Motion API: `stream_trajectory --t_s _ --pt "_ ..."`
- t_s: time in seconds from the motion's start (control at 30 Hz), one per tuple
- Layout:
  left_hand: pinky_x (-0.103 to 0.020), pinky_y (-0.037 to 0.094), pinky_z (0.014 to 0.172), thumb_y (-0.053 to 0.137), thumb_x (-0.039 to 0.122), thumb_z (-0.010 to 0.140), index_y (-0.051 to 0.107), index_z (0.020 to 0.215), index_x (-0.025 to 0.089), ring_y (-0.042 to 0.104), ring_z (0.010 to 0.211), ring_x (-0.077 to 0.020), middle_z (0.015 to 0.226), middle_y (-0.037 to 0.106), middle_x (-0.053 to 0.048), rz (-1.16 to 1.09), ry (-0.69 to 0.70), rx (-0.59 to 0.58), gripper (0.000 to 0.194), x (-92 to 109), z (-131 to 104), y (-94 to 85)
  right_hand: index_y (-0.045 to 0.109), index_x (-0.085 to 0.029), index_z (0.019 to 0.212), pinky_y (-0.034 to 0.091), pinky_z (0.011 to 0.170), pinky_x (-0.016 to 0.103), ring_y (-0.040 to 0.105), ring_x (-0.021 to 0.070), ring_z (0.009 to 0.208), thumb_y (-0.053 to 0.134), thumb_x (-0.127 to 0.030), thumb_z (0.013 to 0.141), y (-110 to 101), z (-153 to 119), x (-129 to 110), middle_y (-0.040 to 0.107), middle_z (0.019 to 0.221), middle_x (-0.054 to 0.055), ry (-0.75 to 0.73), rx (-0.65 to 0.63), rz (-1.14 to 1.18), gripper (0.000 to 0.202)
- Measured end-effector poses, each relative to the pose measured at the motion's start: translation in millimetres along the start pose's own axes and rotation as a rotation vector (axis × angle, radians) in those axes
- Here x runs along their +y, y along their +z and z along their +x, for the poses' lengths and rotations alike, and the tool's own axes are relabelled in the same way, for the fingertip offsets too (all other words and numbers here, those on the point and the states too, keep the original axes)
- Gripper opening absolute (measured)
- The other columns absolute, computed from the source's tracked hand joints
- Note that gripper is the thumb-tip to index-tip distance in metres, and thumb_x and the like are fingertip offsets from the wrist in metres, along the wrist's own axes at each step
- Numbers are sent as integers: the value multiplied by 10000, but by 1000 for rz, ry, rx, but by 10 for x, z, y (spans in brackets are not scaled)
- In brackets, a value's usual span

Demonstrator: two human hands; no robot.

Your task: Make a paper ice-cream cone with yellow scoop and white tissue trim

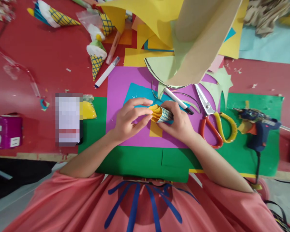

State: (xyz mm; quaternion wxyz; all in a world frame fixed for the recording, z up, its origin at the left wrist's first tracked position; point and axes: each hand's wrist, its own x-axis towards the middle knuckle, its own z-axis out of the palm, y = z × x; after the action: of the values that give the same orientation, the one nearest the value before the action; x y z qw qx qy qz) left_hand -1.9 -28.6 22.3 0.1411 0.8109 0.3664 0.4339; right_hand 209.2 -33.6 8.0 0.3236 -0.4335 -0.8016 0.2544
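Between my hands is a small paper cone with a blue grid pattern, and folded yellow paper fills its wide end. My right hand is wrapped round the patterned part. The fingertips of my left hand pinch the edge of the yellow paper from the left. Under the hands lie a blue sheet and a purple sheet. A white marker with a black cap is just beyond my right hand. Scissors with red and yellow handles lie to its right.
A blue glue gun rests on the green sheet at right. Large curled card rises behind the hands. Finished cones, another marker, a phone-like blurred object and a purple box are at left.
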Motion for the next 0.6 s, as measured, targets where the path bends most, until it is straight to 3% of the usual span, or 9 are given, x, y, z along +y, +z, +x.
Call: stream_trajectory --t_s 0.23,0.43,0.6 --pt "-300 558 925 636 224 908 612 979 224 675 1037 -153 1084 710 -32 -35 -71 -53 76 11 18 9 458 -158 1334 590 792 407 697 285 967 583 -323 861 6 18 -31 706 1095 138 -65 -44 -138 517" --pt "-303 572 898 643 242 896 653 895 227 687 994 -152 1047 724 -23 31 -87 -51 18 -8 13 26 472 -158 1368 606 781 407 678 286 995 568 -328 888 18 10 -53 666 1130 152 -64 -71 -155 518" --pt "-308 581 899 649 234 893 665 870 219 692 1005 -154 1068 724 -34 24 -88 -34 32 5 18 29 482 -166 1384 602 662 347 675 270 989 548 -309 920 11 1 -49 649 1141 146 -60 -74 -170 490"
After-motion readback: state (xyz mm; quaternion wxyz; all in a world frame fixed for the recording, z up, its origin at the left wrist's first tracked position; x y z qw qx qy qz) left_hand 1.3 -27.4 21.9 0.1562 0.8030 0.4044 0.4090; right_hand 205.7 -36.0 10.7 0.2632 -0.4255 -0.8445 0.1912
